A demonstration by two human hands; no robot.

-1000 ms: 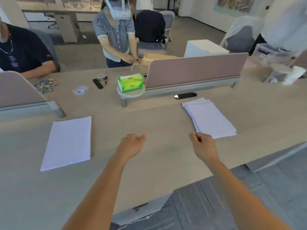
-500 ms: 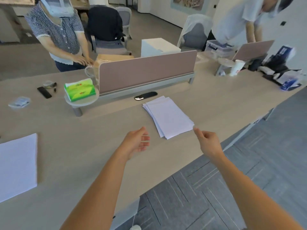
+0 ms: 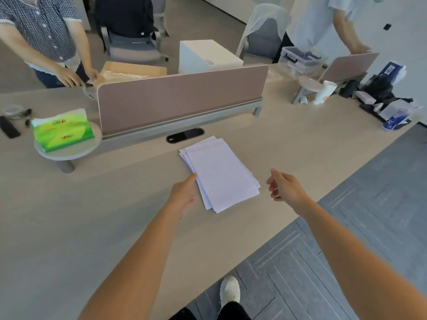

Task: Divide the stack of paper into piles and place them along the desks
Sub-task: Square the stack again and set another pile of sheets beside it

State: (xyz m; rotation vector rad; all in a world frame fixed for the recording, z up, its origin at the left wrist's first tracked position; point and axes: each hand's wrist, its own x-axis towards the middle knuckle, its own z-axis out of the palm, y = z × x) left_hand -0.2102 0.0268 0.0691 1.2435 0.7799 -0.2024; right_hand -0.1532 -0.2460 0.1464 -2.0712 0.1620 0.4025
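Lying between the two hands, the stack of paper (image 3: 221, 174) is resting slightly fanned on the table (image 3: 92, 215). The left hand (image 3: 184, 192), fingers relaxed, is touching the stack's left edge; the right hand (image 3: 285, 187) is hovering just beside it, fingers loosely curled, holding nothing.

The stack of paper (image 3: 221, 176) is white, the desk (image 3: 69, 215) pale beige, the divider (image 3: 180, 98) dusty pink, the tissue pack (image 3: 62, 130) green, the carpet (image 3: 369, 215) grey with pale lines, a bystander's shirt (image 3: 39, 21) navy-and-white checked.
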